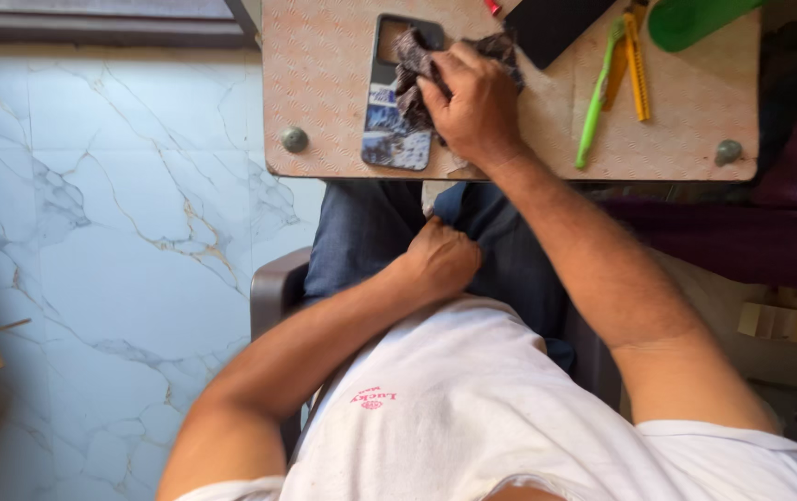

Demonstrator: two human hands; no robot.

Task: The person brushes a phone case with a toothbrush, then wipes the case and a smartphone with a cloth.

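Note:
A phone (387, 130) in a picture-printed case lies back-up on a small patterned table (324, 83). My right hand (472, 102) presses a crumpled grey-brown cloth (411, 70) onto the phone's upper right side, fingers curled over the cloth. Down in my lap, my left hand (439, 260) rests as a closed fist on my dark blue trousers, holding nothing that I can see.
On the table's right part lie a green toothbrush (597, 93), a yellow utility knife (637, 70), a black flat object (556, 23) and a green plastic thing (690, 19). White marble floor (102, 232) spreads to the left. I sit on a grey plastic chair (273, 292).

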